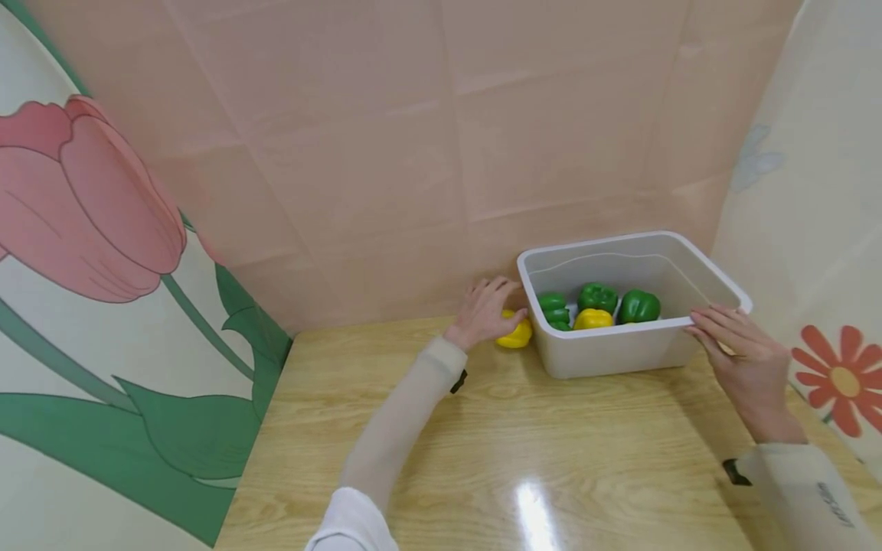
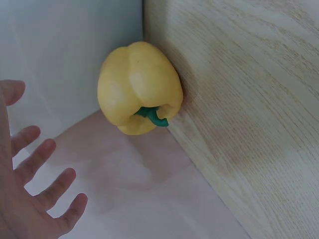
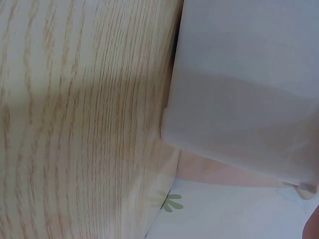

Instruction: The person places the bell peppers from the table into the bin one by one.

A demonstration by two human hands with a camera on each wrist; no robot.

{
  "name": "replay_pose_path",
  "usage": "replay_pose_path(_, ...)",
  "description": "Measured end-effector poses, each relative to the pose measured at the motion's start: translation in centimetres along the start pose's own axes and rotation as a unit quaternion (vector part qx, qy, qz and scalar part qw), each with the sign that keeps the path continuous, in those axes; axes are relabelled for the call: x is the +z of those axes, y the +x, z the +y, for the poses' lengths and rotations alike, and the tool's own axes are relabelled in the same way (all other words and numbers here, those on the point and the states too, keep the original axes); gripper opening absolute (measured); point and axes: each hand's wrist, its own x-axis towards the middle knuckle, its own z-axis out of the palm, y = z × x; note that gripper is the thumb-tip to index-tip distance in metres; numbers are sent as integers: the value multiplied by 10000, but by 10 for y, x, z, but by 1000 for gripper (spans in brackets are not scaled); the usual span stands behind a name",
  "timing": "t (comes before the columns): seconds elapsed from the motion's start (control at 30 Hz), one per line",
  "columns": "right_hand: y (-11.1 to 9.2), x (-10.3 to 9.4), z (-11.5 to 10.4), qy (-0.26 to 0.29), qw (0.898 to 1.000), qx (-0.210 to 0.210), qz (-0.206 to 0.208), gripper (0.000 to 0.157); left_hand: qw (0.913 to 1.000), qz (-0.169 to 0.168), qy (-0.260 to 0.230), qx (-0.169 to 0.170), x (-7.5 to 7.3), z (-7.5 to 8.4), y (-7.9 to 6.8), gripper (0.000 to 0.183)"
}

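Observation:
Outside the left end of a light grey plastic bin (image 1: 613,353), a yellow bell pepper (image 1: 515,337) with a green stem lies on the table. My left hand (image 1: 485,312) hovers beside this pepper, fingers spread; the left wrist view shows a gap between the fingers (image 2: 57,189) and the pepper (image 2: 137,82). At the bin's front right corner, my right hand (image 1: 747,360) grips the rim, with fingers over the edge. Several green bell peppers (image 1: 639,306) and a yellow bell pepper (image 1: 594,318) lie inside the bin; its front wall partly hides them.
The wooden table (image 1: 441,459) meets a wall covered in pinkish sheeting (image 1: 372,176) behind the bin. A wall with a painted tulip (image 1: 103,207) stands on the left, and one with a red flower (image 1: 844,379) on the right.

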Motion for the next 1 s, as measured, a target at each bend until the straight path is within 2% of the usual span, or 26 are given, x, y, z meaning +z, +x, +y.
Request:
replay_pose_path(0.33, 1, 0, -3, 55, 10000, -70, 37, 21, 10000, -49, -51, -27, 7, 0, -1, 62)
replay_pose_path(0.57, 2, 1, -5, 151, 9997, -118, 117, 21, 9996, -280, 58, -86, 12, 2, -2, 66)
replay_pose_path(1.0, 5, 3, -11, 331, 9988, -214, 293, 24, 9994, -311, 145, -45, 24, 4, -4, 63)
